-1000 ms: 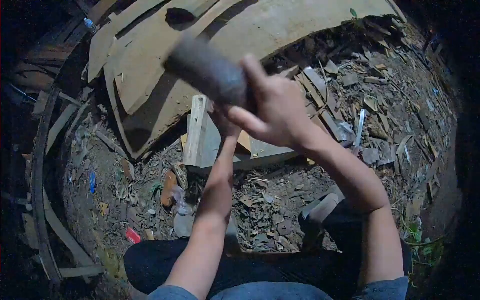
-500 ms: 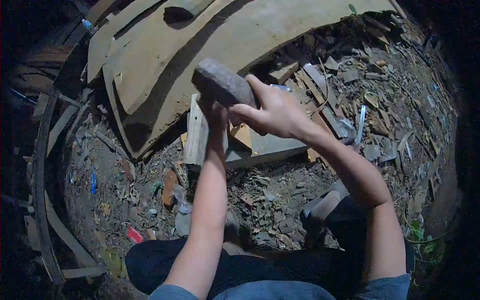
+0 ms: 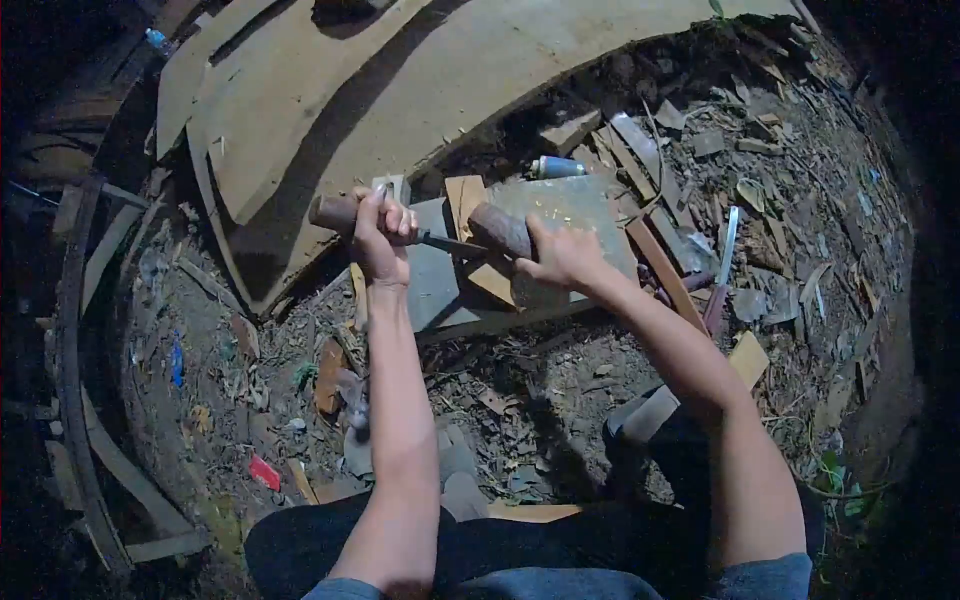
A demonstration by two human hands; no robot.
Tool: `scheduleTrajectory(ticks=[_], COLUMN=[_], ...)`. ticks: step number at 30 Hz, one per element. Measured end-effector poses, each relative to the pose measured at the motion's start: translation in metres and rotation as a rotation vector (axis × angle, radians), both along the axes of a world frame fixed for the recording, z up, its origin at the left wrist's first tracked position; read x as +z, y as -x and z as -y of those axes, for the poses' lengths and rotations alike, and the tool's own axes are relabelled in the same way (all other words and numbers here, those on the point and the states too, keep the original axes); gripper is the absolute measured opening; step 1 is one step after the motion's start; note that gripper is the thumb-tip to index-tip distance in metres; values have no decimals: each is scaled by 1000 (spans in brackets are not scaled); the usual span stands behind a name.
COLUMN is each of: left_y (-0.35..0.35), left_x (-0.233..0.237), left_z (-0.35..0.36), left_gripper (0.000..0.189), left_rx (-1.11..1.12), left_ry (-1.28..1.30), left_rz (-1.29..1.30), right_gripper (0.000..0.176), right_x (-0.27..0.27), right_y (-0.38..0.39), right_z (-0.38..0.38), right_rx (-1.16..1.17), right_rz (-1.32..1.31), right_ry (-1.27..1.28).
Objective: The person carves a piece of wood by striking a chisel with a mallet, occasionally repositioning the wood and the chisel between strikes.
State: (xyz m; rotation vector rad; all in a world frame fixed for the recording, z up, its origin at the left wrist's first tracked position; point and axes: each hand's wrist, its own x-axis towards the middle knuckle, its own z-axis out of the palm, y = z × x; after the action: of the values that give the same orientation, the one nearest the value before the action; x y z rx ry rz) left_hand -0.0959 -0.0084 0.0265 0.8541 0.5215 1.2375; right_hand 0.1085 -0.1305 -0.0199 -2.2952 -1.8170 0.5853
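Observation:
My left hand is closed round the wooden handle of a chisel, whose blade points right over a small light wood block. The handle's thick end sticks out on the left. My right hand grips a dark, rounded wooden mallet, just right of the block. The block lies on a grey slab, partly hidden by the blade and mallet. Small chips lie on the slab.
Large wooden boards lie beyond the slab. A blue can rests at the slab's far edge. At the right are a reddish wood strip and a knife. Wood scraps and leaves cover the ground, with a red scrap at lower left.
The mallet in my right hand has come down toward the slab. My left hand has shifted left, and the chisel now shows. The light wood block and can are less hidden.

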Motion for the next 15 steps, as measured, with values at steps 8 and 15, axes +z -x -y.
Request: scheduleTrajectory(ticks=[8,15], left_y=[-25,-33], left_x=[21,23], left_z=[17,24], left_gripper=[21,23], left_rx=[460,164], left_ry=[-83,-363], left_rz=[67,-229], right_gripper=[78,65], right_x=[-30,-21], right_y=[-24,-27], right_z=[-10,-6], right_rx=[10,-32], right_rz=[-323,-808], right_ry=[41,-2])
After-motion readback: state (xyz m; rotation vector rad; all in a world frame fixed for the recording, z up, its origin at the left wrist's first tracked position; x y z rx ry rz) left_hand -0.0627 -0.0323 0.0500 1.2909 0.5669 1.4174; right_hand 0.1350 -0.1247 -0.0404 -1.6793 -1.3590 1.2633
